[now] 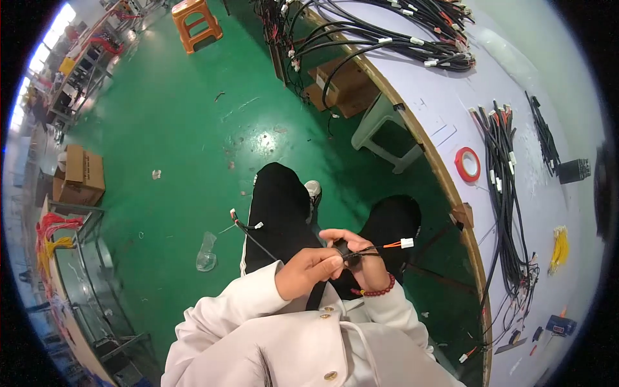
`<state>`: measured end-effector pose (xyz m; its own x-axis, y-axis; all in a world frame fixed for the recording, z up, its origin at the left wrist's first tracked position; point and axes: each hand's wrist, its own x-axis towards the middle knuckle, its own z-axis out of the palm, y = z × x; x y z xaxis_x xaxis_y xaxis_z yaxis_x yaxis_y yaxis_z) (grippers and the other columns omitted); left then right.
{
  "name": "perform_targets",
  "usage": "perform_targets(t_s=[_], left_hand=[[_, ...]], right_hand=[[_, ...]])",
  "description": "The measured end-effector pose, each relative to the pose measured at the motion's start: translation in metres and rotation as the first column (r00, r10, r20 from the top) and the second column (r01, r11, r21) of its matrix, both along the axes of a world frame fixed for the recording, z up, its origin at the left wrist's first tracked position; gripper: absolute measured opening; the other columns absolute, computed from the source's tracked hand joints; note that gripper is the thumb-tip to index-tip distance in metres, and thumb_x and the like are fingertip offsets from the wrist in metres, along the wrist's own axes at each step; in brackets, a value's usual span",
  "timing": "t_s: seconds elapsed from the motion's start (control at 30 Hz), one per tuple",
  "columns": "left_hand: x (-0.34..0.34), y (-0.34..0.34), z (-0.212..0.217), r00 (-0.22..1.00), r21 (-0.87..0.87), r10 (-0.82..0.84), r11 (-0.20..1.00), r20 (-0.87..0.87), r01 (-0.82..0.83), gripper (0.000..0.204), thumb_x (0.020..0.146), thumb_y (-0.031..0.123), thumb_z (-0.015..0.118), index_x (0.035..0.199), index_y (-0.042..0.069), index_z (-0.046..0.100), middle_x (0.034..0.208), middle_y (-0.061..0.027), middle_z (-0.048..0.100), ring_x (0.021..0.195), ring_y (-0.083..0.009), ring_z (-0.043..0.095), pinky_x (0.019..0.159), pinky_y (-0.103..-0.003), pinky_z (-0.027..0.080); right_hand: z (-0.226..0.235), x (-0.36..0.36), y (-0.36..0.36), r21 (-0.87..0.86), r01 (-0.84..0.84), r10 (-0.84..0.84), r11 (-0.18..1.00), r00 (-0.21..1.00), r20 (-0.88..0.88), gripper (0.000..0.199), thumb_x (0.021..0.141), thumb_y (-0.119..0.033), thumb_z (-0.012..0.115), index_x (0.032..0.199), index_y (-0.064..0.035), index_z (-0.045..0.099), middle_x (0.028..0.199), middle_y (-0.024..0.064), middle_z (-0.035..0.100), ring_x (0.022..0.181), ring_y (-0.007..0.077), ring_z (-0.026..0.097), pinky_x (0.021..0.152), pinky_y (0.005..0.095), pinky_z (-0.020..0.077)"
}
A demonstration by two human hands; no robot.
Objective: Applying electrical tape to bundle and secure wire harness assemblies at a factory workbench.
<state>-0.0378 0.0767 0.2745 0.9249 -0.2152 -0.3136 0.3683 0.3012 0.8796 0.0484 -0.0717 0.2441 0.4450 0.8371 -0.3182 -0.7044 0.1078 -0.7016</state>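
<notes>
Over my lap I hold a black wire harness (258, 242) in both hands. My left hand (306, 273) is closed, thumb and fingers pinching the black cable. One end of that cable runs out past the left hand over my thigh and carries small white connectors (259, 226). My right hand (369, 266), with a red bead bracelet at the wrist, curls around a dark round piece (349, 253), perhaps a roll of black tape; the fingers partly hide it. Beyond the right hand, orange and black wires end in a white connector (406, 243).
On the white table (445, 106) to my right lie bundled black harnesses (505, 187), a red tape roll (467, 164), yellow wires (559, 250) and a blue tool (561, 325). Beneath it stands a pale stool (387, 138). A cardboard box (80, 175) and a wire rack are at left; an orange stool (196, 24) stands farther off.
</notes>
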Motion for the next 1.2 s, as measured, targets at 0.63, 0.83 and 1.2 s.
perform_targets(t_s=[0.63, 0.83, 1.2], left_hand=[[0.003, 0.019, 0.006, 0.993, 0.139, -0.101, 0.986, 0.057, 0.092, 0.035, 0.096, 0.032, 0.043, 0.078, 0.004, 0.055, 0.063, 0.0026, 0.044, 0.058, -0.0073, 0.038, 0.054, -0.023, 0.032], [0.003, 0.019, 0.01, 0.986, 0.301, -0.126, 0.95, 0.109, 0.088, 0.033, 0.096, 0.029, 0.043, 0.079, 0.004, 0.056, 0.066, 0.0005, 0.048, 0.061, -0.0081, 0.042, 0.057, -0.024, 0.035], [0.005, 0.024, 0.009, 0.983, 0.197, -0.159, 0.97, 0.087, 0.139, 0.031, 0.096, 0.028, 0.044, 0.081, 0.004, 0.057, 0.067, 0.0018, 0.047, 0.061, -0.0072, 0.04, 0.056, -0.023, 0.034]], right_hand=[[0.006, -0.001, -0.022, 0.162, -0.09, 0.061, 0.983, 0.982, 0.177, 0.069, 0.073, -0.014, 0.067, 0.13, -0.0013, 0.029, 0.116, 0.0081, 0.043, 0.106, 0.0175, 0.05, 0.094, 0.0321, 0.0395], [0.009, -0.006, -0.02, 0.118, -0.026, 0.018, 0.993, 0.997, 0.074, 0.067, 0.064, -0.021, 0.069, 0.121, -0.0002, 0.041, 0.116, 0.0118, 0.042, 0.107, 0.0193, 0.046, 0.095, 0.0323, 0.0339], [0.003, -0.006, -0.018, 0.179, -0.05, 0.026, 0.983, 0.991, 0.133, 0.061, 0.062, -0.025, 0.069, 0.113, 0.0007, 0.047, 0.113, 0.0117, 0.041, 0.107, 0.0202, 0.043, 0.095, 0.0319, 0.0318]])
